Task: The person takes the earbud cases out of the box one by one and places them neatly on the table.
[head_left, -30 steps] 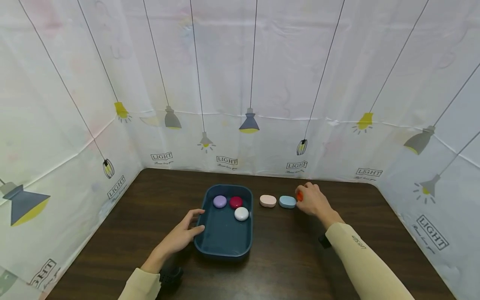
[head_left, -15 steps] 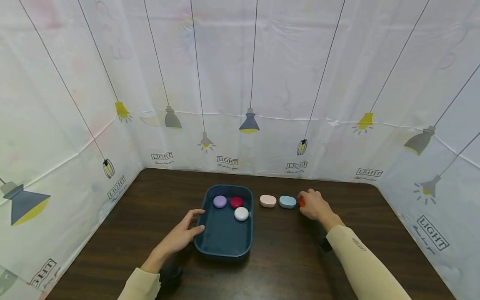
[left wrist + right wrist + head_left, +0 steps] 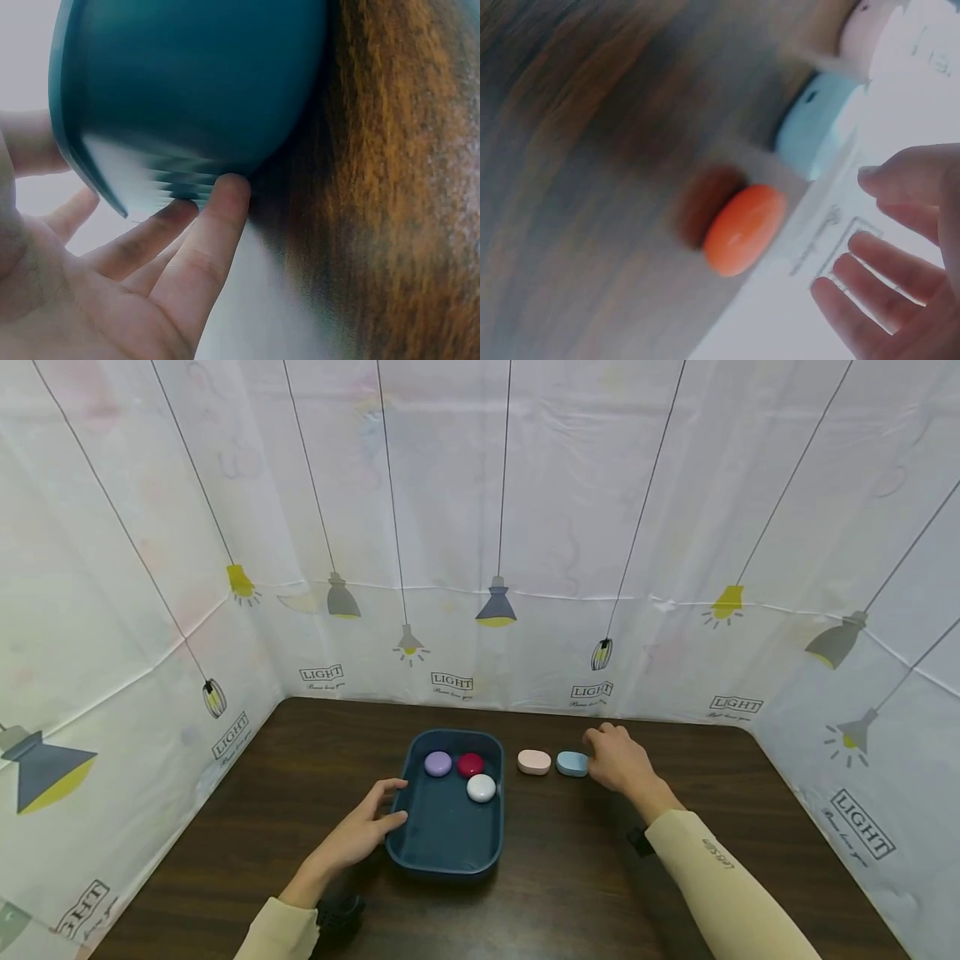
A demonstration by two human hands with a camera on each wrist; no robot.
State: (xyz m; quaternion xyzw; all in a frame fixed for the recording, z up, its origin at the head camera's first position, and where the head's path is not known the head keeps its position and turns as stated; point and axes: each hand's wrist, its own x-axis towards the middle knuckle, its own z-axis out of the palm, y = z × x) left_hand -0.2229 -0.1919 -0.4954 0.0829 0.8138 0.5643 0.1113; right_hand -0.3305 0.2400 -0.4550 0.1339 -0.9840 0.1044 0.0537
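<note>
A glossy orange oval piece (image 3: 745, 229) lies on the table in the right wrist view; in the head view my right hand (image 3: 619, 763) hides it. That hand hovers close by, its fingers apart and holding nothing. Beside it are a light blue oval piece (image 3: 572, 764) and a pale pink one (image 3: 534, 762). My left hand (image 3: 357, 832) touches the left side of a dark blue tray (image 3: 447, 866), fingers against its outer wall and one at the rim. Inside the tray sit a purple (image 3: 438, 764), a dark red (image 3: 470, 765) and a white (image 3: 481, 788) round piece.
The dark wooden table (image 3: 555, 893) ends at a white sheet (image 3: 420, 527) printed with hanging lamps, which stands behind it and along both sides. A black wrist device (image 3: 341, 912) sits under the left forearm.
My right hand has let go of the orange oval piece, and its fingertips have moved slightly left and up. My left hand and the tray have kept their places.
</note>
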